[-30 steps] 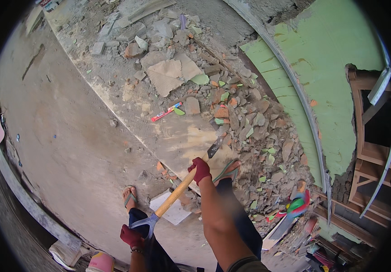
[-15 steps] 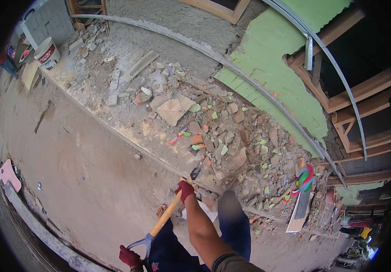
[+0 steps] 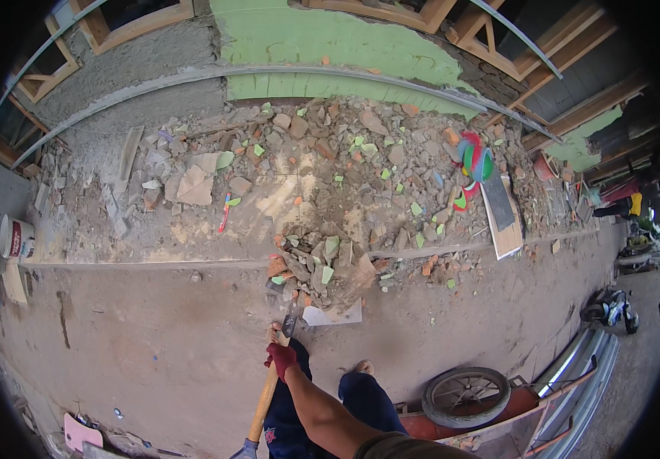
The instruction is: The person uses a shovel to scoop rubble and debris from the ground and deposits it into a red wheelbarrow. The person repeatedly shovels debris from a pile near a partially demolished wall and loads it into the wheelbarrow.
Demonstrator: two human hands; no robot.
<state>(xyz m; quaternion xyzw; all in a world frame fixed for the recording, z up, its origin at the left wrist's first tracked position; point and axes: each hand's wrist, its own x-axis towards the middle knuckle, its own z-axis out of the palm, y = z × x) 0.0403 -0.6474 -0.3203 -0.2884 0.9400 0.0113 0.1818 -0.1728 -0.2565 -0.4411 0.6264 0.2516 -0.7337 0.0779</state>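
In the head view, the scene has swung round within the last second: a barrow [image 3: 525, 399] now shows at the lower right, and a heap of rubble [image 3: 322, 264] covers the blade end of the shovel [image 3: 263, 403], seen against the edge of the ledge [image 3: 154, 265]. A second ago that end reached into the pile [image 3: 330, 153] by the wall, so the blade seems to be loaded and drawn clear. The right hand [image 3: 280, 358], gloved, has its fingers wrapped closely round the upper shaft, forearm slanting up from the lower edge. The left hand is out of view; its hold cannot be told.
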